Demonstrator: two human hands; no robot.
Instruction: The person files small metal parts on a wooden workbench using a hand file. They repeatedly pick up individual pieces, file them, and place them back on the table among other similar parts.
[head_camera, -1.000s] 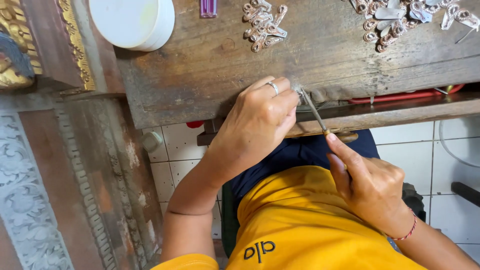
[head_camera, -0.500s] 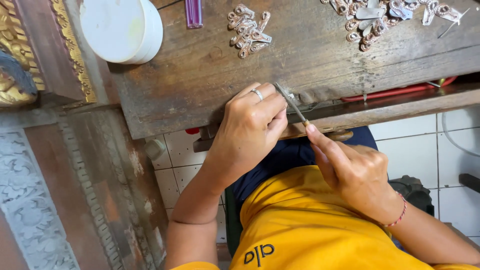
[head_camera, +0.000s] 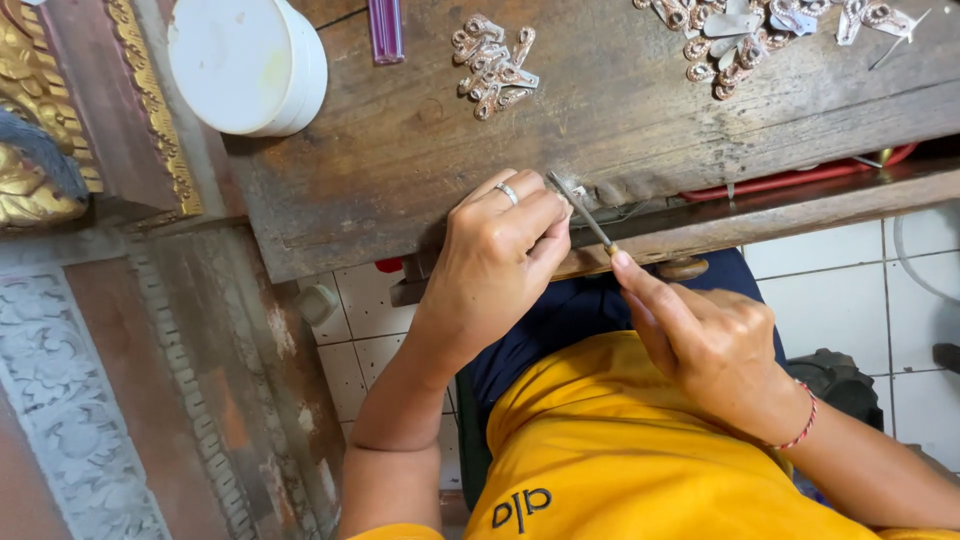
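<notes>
Head view, looking down at a worn wooden desk (head_camera: 420, 160) and the lap of a seated person in a yellow shirt (head_camera: 620, 450) and dark trousers. The left hand (head_camera: 495, 265), with a ring (head_camera: 508, 192) on one finger, is curled shut against the near edge of the desk, its fingertips pinched on something small at that edge; the piece itself is hidden behind the fingers and cannot be identified. The right hand (head_camera: 710, 345), with a red string bracelet (head_camera: 795, 435) at the wrist, is closed around the lower end of a thin metal file (head_camera: 580, 212), the index finger stretched along the handle. The file slants up and to the left, its tip meeting the desk edge just beside the left fingertips. On the desk top, well apart from both hands, lie a cluster of small ornate metal pieces (head_camera: 492, 65), a second, larger cluster (head_camera: 770, 30) near the far right corner, a round white lidded container (head_camera: 250, 62) at the far left, and a short purple object (head_camera: 385, 28) between container and first cluster. Beneath the desk top runs a lower wooden ledge (head_camera: 760, 215) with a red item (head_camera: 800, 180) lying on it. To the left stands carved, gilded woodwork (head_camera: 60, 130); white floor tiles (head_camera: 850, 290) show under the desk.
</notes>
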